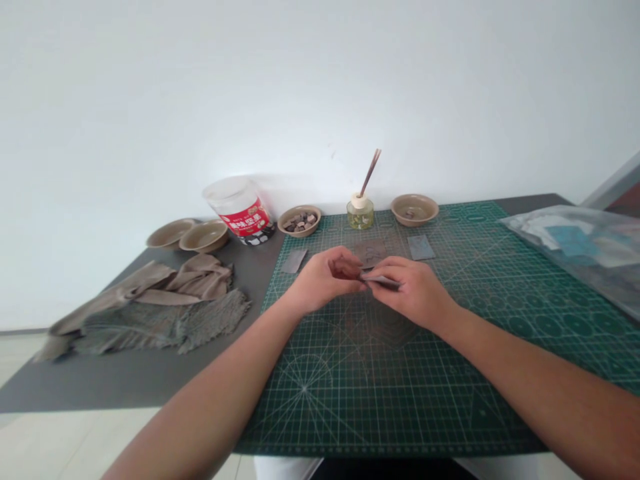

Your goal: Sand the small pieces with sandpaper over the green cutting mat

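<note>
Both hands meet above the green cutting mat (320,413). My right hand (411,283) is closed on a thin grey piece that looks like sandpaper (385,282), its edge towards me. My left hand (333,277) is curled in a pinch, its fingertips at the left end of that sheet; whatever it pinches is too small to make out. Just beyond the hands lies a brown sheet (371,250) with dark markings. Flat grey pieces like sandpaper lie on either side, one at the left (294,261) and one at the right (421,247).
At the back stand a bowl of small brown chunks (300,230), a reed diffuser (360,215) and a bowl with a small piece inside (415,220). Leftward are a red-labelled plastic tub (245,217), two bowls (203,245) and crumpled cloths (165,317). A plastic bag (585,247) lies right.
</note>
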A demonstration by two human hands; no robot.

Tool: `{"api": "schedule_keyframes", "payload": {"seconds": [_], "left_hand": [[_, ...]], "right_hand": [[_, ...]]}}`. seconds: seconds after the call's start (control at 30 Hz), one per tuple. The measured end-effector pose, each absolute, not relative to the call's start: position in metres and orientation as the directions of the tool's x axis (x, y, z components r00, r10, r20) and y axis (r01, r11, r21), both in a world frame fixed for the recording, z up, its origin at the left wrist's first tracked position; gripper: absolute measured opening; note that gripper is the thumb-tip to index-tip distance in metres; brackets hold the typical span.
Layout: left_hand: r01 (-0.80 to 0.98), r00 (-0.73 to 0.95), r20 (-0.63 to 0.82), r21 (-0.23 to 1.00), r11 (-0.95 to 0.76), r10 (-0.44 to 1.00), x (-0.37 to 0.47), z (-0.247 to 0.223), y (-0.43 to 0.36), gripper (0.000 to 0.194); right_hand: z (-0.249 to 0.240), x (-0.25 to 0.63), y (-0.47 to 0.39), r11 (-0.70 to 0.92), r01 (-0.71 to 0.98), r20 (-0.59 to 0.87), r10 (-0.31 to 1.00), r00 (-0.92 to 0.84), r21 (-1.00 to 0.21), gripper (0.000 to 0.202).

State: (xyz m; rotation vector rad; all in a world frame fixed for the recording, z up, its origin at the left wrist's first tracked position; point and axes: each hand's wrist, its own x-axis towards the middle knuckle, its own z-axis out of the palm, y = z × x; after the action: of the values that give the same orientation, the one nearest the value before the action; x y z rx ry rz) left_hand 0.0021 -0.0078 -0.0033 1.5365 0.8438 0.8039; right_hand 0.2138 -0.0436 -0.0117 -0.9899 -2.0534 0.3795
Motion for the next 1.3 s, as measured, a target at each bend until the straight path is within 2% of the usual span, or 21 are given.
{"api": "schedule_keyframes", "payload": {"seconds": [0.1,0.23,0.3,0.5,0.73,0.87,1.0,1.13,1.3], "left_hand": [[0.100,0.512,0.058,0.987,-0.126,0.857,0.003,-0.003,-0.008,0.038],[0.118,0.520,0.045,0.985,-0.124,0.853,0.003,-0.005,-0.007,0.037],[0.128,0.507,0.045,0.984,-0.127,0.861,0.003,-0.008,-0.005,0.033],[0.156,0.400,0.099,0.972,-0.174,0.911,0.004,-0.010,-0.004,0.022],[0.202,0.291,0.209,0.941,-0.273,0.934,0.007,-0.004,-0.010,0.019],[0.240,0.288,0.202,0.931,-0.275,0.936,0.011,-0.003,-0.016,0.018],[0.301,0.281,0.226,0.902,-0.309,0.933,0.013,-0.001,-0.023,0.017],[0.342,0.263,0.297,0.861,-0.377,0.918,0.014,0.000,-0.029,0.017],[0.363,0.207,0.327,0.850,-0.383,0.922,0.015,-0.001,-0.034,0.016]], "right_hand": [[-0.013,0.214,-0.044,0.643,0.556,0.559,0.755,-0.343,-0.526,0.019],[-0.014,0.215,-0.043,0.669,0.523,0.545,0.739,-0.396,-0.528,0.019],[-0.014,0.215,-0.042,0.644,0.550,0.541,0.758,-0.365,-0.532,0.018],[-0.007,0.213,-0.045,0.521,0.613,0.514,0.832,-0.208,-0.595,0.014],[-0.006,0.205,-0.052,0.559,0.569,0.562,0.804,-0.194,-0.603,0.023],[-0.009,0.202,-0.054,0.598,0.587,0.604,0.766,-0.219,-0.545,0.027],[-0.011,0.204,-0.057,0.651,0.631,0.637,0.709,-0.304,-0.423,0.031],[-0.011,0.209,-0.058,0.680,0.653,0.624,0.678,-0.389,-0.332,0.041],[-0.007,0.211,-0.059,0.740,0.629,0.634,0.610,-0.476,-0.239,0.054]]}}
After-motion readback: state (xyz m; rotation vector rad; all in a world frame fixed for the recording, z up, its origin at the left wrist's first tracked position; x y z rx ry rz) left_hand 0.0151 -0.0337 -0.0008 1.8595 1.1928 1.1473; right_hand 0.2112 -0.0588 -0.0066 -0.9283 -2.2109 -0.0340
